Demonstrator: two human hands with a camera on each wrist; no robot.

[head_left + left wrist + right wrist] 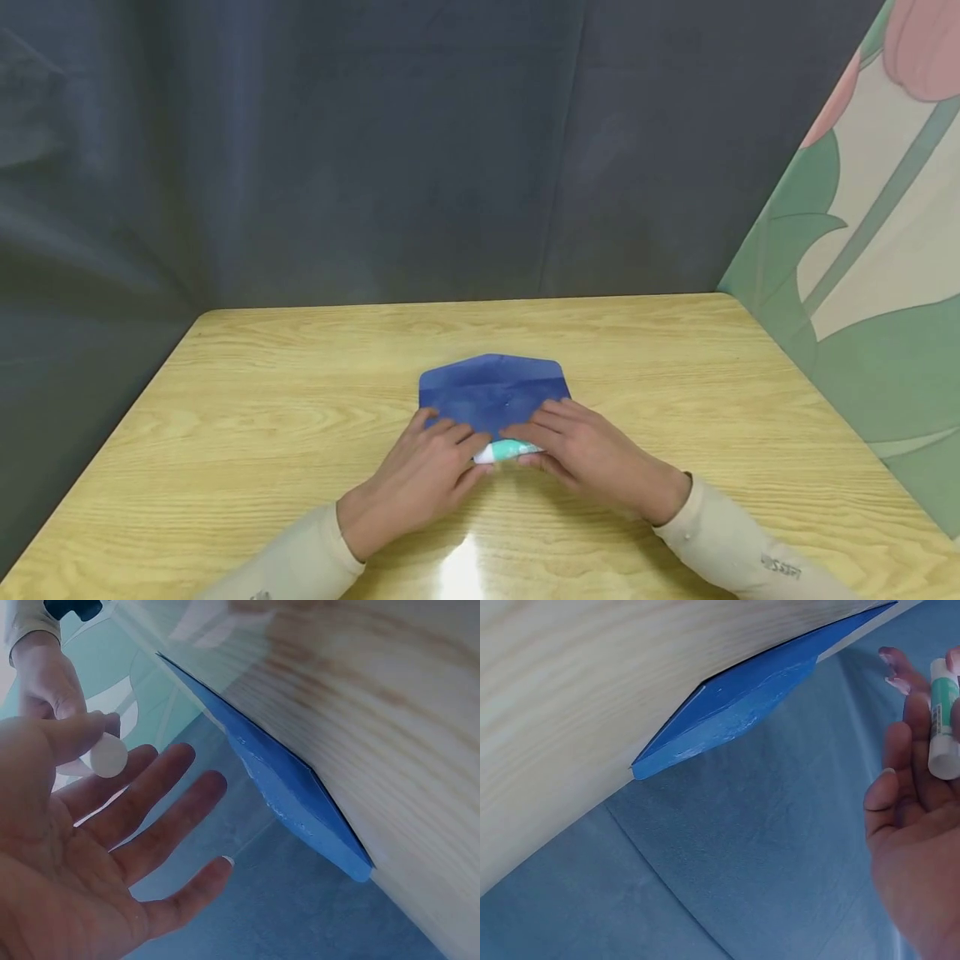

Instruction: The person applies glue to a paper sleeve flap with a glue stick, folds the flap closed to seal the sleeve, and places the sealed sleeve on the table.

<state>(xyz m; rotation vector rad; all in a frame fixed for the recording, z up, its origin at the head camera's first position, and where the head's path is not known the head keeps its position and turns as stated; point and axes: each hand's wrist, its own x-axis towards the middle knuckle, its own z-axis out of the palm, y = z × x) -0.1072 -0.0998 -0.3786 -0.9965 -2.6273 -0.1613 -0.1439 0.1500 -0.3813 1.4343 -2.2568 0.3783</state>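
Observation:
A blue envelope [491,400] lies on the table, its flap [491,368] unfolded toward the far side. Whitish glossy streaks show along the flap [735,724] in the right wrist view. Above the envelope's near edge, both hands hold a glue stick [507,451] with a white end and a teal label. My left hand [427,467] pinches its white end between thumb and forefinger, the other fingers spread. My right hand [592,446] grips the labelled part with thumb and fingers. Around the stick, the fingers hide parts of it.
The wood-grain table [285,400] reaches back to a dark curtain [420,167]. On the right hangs a flower-patterned cloth [885,292]. A patch of light reflects off the table near its front.

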